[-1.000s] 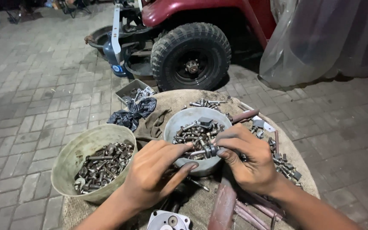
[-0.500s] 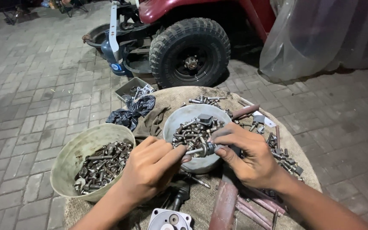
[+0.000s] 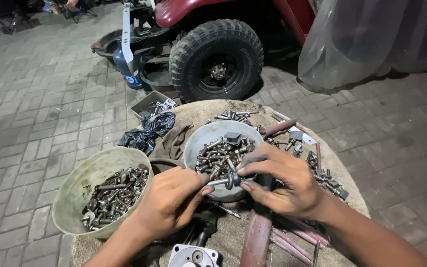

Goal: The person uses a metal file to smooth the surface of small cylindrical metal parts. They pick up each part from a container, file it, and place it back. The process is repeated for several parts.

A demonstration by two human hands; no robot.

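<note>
My left hand pinches the shank end of a steel bolt. My right hand grips the nut or washer on that same bolt's other end, thumb and fingers around it. Both hands hover over the near rim of a grey bowl filled with several bolts and nuts. A larger pale green bowl of bolts and washers sits to the left, beside my left wrist.
The bowls rest on a round cloth-covered table strewn with loose bolts, a black rag, a rusty red bar and a metal part. Behind stands a red vehicle's tyre on brick paving; plastic sheeting hangs right.
Both hands stay on the bolt over the grey bowl; fingers have shifted slightly around it, and the bolt now lies more level between them.
</note>
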